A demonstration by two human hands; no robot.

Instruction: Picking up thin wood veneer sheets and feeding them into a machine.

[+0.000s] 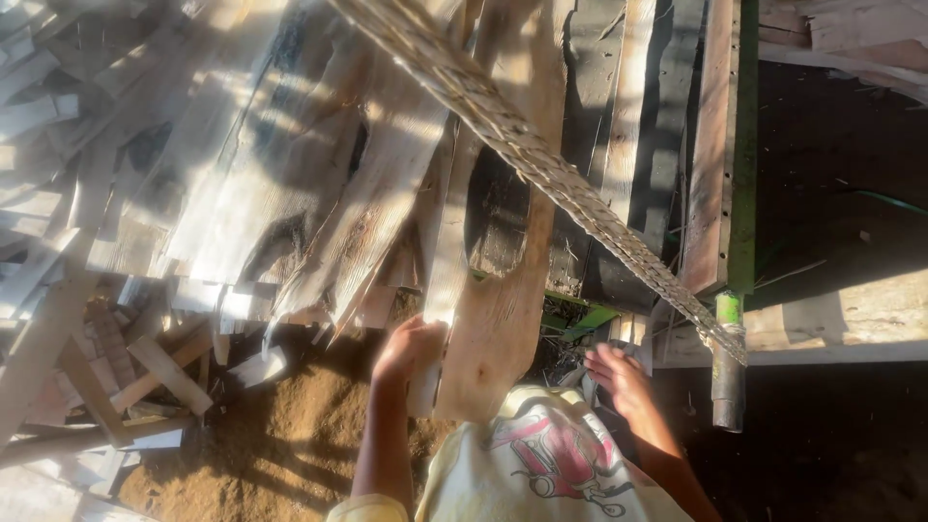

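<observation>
Hands at the plank pile, one gripping.
We saw scrap offcuts [145, 372] at left, our left hand [411, 350] closed on the end of a pale plank [498, 319] leaning from the stack, our right hand [623, 382] open, empty, beside a braided rope [541, 164].

The left hand [411, 350] grips the near end of a long, pale, rough-sawn wooden plank [498, 290] that lies among a heap of similar splintered boards [290, 174]. The right hand [623, 379] hangs open just beside it, touching nothing. A braided straw-coloured rope [541, 164] runs diagonally across to a green-topped post [728, 362], above brown sawdust [290, 435].
</observation>
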